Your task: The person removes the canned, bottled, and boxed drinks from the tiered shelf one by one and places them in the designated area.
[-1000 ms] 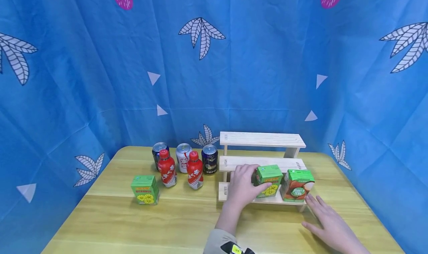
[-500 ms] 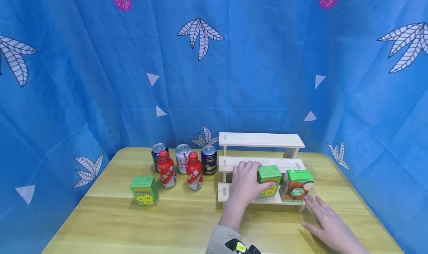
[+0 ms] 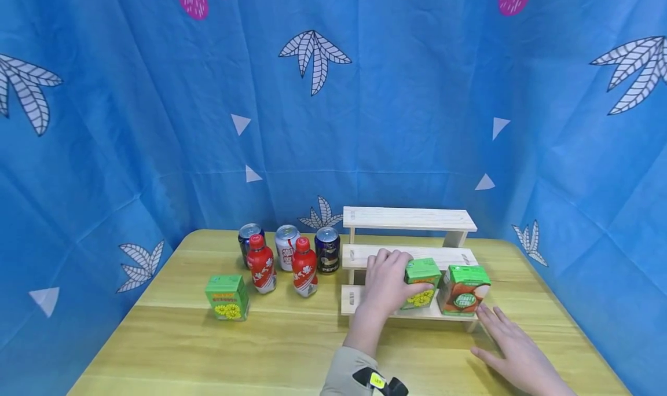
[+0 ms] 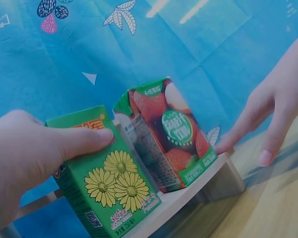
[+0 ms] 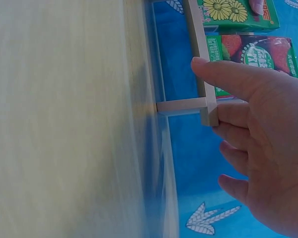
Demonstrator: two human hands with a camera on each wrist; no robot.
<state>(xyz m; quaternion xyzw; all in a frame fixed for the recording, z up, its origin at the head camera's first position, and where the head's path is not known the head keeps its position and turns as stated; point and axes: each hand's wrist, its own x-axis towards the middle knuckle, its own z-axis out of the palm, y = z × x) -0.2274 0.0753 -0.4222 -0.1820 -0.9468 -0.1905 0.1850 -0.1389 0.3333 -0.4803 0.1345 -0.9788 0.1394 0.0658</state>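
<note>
My left hand (image 3: 387,283) grips a green drink carton (image 3: 421,280) with yellow flowers on its front. In the left wrist view the thumb lies across the carton's front face; the other fingers are hidden behind it. This carton stands upright on the lowest board of a stepped wooden rack (image 3: 409,217). Just to its right, apart by a narrow gap, stands a second juice carton (image 3: 464,292) with red-brown fruit pictures and a green top. Fingers mostly straight, my right hand (image 5: 273,134) touches the right end of the lowest board (image 5: 196,39), close to the fruit carton.
Left of the rack are two red bottles (image 3: 261,266), with several cans (image 3: 327,251) behind them. Another green flower carton (image 3: 227,297) stands further left on the wooden table (image 3: 234,361). Blue printed cloth (image 3: 406,124) surrounds the table's back and sides.
My left hand has shifted slightly to the right and covers more of the flower carton's left side. My right hand stays at the rack's end.
</note>
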